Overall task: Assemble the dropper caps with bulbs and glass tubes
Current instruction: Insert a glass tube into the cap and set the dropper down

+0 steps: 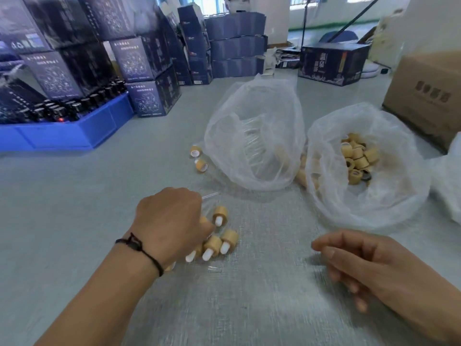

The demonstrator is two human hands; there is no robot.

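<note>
My left hand [172, 221] hovers knuckles-up over a small pile of assembled droppers [219, 242], tan caps with white bulbs, on the grey table. Its fingers curl down out of sight, so whether it grips one is unclear. A clear glass tube [210, 195] pokes out past its knuckles. My right hand [361, 260] rests at the lower right, fingers loosely curled and holding nothing. One clear plastic bag [254, 96] holds glass tubes [249, 138]. Another bag [374, 203] to its right holds several tan caps [359, 156]. Two loose capped pieces [198, 158] lie left of the tube bag.
A blue crate [62, 133] of dark bottles stands at the left, with stacked dark boxes [139, 61] behind it. A brown cardboard box [424, 96] sits at the right edge, and a dark carton [331, 63] farther back. A person stands beyond the far stacks.
</note>
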